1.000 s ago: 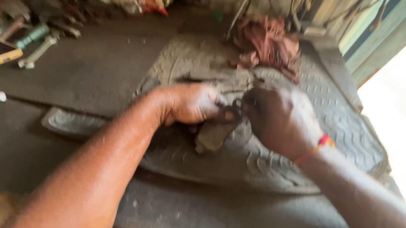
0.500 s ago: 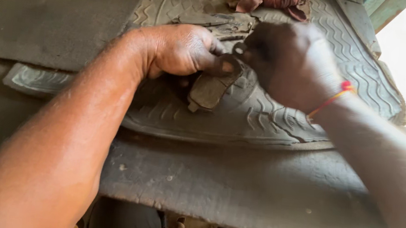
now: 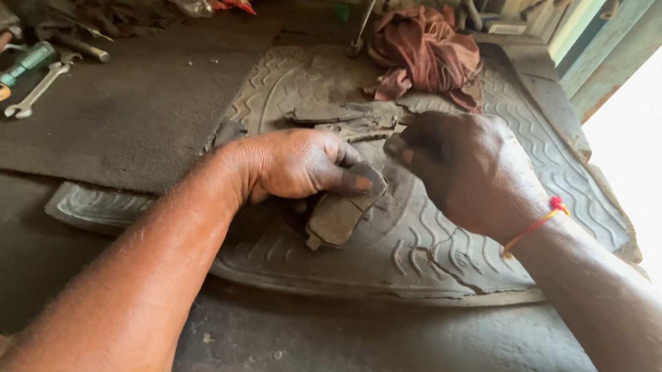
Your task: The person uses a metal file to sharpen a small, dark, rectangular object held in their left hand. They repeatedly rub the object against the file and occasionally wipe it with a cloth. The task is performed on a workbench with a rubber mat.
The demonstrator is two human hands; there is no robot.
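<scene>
Left hand (image 3: 296, 165) clamps the brake pad (image 3: 342, 211) down on the ribbed rubber mat (image 3: 422, 251), thumb on top. Right hand (image 3: 466, 171) closes near the pad's upper end; its grip is hidden. Best to pin it flat. Beyond, more pads (image 3: 345, 119), a rag (image 3: 429, 54).

Left hand (image 3: 296, 165) pins a flat, dark grey brake pad (image 3: 342, 211) against the ribbed black rubber mat (image 3: 438, 253), thumb on the pad's upper end. Right hand (image 3: 462, 170), red cord at wrist, fingers curled just beyond the pad. More grey metal pads (image 3: 345, 119) behind it; rust-brown rag (image 3: 429, 54) farther back. Steel spanner (image 3: 37, 89) lies well left of the mat.
</scene>
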